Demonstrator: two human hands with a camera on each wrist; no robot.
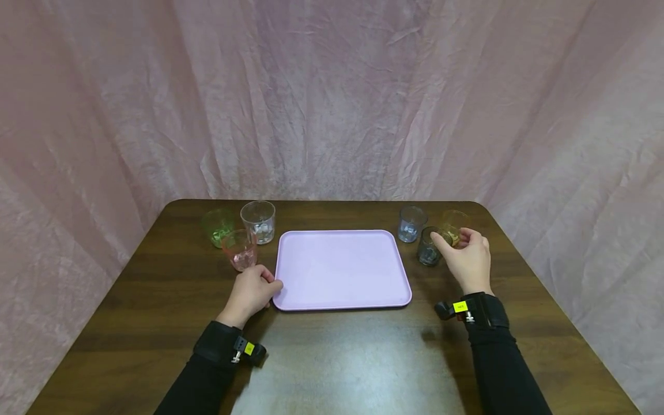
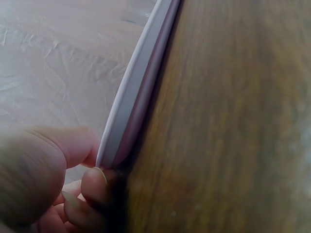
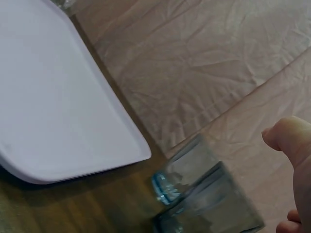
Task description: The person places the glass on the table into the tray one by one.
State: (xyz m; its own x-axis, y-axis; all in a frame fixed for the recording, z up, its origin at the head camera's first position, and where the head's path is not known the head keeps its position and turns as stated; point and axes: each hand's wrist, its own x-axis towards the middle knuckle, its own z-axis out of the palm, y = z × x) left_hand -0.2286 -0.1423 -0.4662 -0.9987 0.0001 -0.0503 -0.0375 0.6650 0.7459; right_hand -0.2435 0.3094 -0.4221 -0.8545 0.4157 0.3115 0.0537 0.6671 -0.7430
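My left hand (image 1: 252,292) pinches the near left corner of a pale lilac tray (image 1: 342,271), thumb on top and fingers beneath. The left wrist view shows the tray rim (image 2: 131,92) between thumb and fingers, close over the wood. My right hand (image 1: 471,262) is spread over the glasses on the right, holding nothing. Its thumb overlaps a dark grey glass (image 1: 428,253) in the head view, and its fingers overlap a yellow glass (image 1: 454,222). From the right wrist, the thumb (image 3: 291,138) stands apart from the grey glass (image 3: 214,204).
A bluish glass (image 1: 410,227) stands behind the grey one, right of the tray. Left of the tray are a pink glass (image 1: 242,253), a green glass (image 1: 218,227) and a clear glass (image 1: 261,222). A pink curtain (image 1: 332,104) hangs behind the wooden table (image 1: 342,363).
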